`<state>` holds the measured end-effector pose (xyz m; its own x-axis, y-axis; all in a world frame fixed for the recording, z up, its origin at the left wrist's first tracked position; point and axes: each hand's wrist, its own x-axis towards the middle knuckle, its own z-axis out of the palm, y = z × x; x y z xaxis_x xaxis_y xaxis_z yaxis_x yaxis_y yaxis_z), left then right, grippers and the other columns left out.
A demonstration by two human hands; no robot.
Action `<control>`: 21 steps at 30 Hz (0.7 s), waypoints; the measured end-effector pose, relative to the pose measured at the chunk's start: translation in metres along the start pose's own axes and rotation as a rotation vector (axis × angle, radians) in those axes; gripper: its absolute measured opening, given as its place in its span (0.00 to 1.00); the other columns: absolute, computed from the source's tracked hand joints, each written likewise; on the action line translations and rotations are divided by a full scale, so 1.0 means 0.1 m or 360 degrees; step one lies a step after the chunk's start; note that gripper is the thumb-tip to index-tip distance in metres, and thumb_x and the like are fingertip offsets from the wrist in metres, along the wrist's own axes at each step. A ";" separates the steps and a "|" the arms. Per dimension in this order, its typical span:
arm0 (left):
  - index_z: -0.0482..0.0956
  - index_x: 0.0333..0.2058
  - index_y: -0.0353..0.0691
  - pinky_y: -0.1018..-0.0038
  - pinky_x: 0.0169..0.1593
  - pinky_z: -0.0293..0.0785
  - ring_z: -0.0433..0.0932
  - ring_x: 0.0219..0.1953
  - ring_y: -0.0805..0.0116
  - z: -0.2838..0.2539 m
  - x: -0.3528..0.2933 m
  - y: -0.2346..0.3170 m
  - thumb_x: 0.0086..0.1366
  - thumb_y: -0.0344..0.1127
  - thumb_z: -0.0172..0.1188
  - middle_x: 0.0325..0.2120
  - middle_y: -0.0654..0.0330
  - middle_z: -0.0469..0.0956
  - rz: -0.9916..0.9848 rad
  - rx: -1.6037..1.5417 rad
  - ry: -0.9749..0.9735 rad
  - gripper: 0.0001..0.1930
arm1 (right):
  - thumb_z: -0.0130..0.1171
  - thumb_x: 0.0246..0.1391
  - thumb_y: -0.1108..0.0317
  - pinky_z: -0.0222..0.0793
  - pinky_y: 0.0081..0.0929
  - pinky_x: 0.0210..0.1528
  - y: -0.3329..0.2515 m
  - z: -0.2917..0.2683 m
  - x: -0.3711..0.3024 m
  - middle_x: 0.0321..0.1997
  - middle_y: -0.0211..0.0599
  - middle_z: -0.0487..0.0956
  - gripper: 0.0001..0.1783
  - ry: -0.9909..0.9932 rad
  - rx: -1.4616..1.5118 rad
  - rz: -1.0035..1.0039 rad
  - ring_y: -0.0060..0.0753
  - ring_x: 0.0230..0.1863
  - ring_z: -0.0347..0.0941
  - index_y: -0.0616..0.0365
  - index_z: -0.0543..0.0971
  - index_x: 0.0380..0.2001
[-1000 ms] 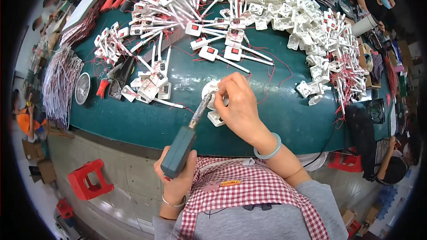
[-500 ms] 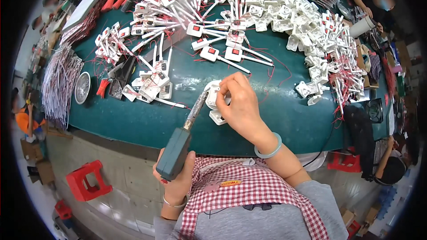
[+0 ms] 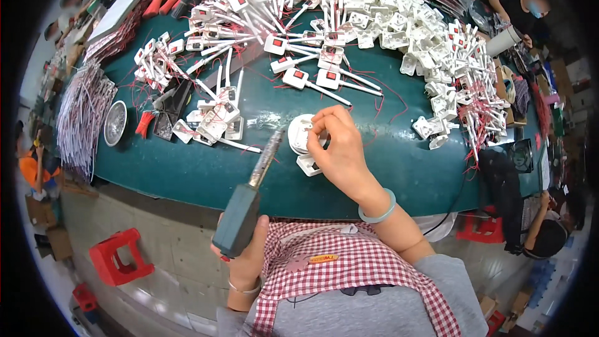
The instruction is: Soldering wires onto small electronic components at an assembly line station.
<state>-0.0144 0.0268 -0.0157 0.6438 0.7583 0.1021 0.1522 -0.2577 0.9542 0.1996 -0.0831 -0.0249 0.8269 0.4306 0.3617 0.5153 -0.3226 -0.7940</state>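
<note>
My left hand [image 3: 248, 261] is wrapped round the grip of a dark green soldering gun [image 3: 238, 218], its long scorched metal barrel pointing up and away over the table. The barrel's tip stops a little left of a round white fixture [image 3: 296, 140], apart from it. At that fixture, my right hand [image 3: 340, 142] is closed, thumb and fingertips pinched together over a small white plastic part [image 3: 306, 126]. Whatever lies between those fingertips is too small or hidden to name. Just in front of the fixture lies a white plastic housing [image 3: 307, 165], partly behind my right hand.
Piles of white switch housings [image 3: 399, 22] and white sticks with red switches and wires [image 3: 274, 43] spread over the green table [image 3: 187, 171]. A metal bowl [image 3: 115, 123] stands left, near bundled wires [image 3: 80, 118]. A red stool [image 3: 121, 256] is on the floor. Other people work around.
The soldering gun in my left hand has drawn back, down and to the left, so its tip is now apart from the white fixture. My right hand has barely moved.
</note>
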 end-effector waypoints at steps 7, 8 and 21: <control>0.81 0.37 0.29 0.78 0.31 0.73 0.78 0.29 0.76 0.14 0.10 0.15 0.56 0.23 0.70 0.30 0.59 0.80 0.0041 -0.0004 -0.0241 0.10 | 0.62 0.44 0.81 0.72 0.39 0.40 0.01 0.01 0.01 0.37 0.43 0.75 0.06 0.0015 -0.0066 -0.0009 0.47 0.39 0.74 0.64 0.73 0.23; 0.81 0.37 0.28 0.78 0.31 0.73 0.78 0.28 0.76 0.16 0.11 0.13 0.56 0.22 0.69 0.29 0.59 0.80 0.0088 -0.0043 -0.0245 0.10 | 0.62 0.44 0.81 0.72 0.39 0.40 0.01 0.01 0.02 0.37 0.43 0.75 0.06 0.0015 -0.0065 -0.0006 0.47 0.39 0.74 0.64 0.73 0.23; 0.81 0.36 0.28 0.77 0.31 0.73 0.78 0.28 0.75 0.19 0.11 0.18 0.55 0.21 0.69 0.30 0.57 0.81 0.0201 0.0077 -0.0235 0.10 | 0.62 0.44 0.81 0.71 0.39 0.41 0.01 0.00 0.02 0.37 0.43 0.75 0.07 -0.0010 -0.0058 -0.0031 0.47 0.40 0.73 0.64 0.73 0.24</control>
<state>0.0098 0.0192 -0.0025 0.7624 0.6232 0.1743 0.0968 -0.3762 0.9215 0.2019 -0.0829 -0.0251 0.8153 0.4425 0.3735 0.5391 -0.3445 -0.7686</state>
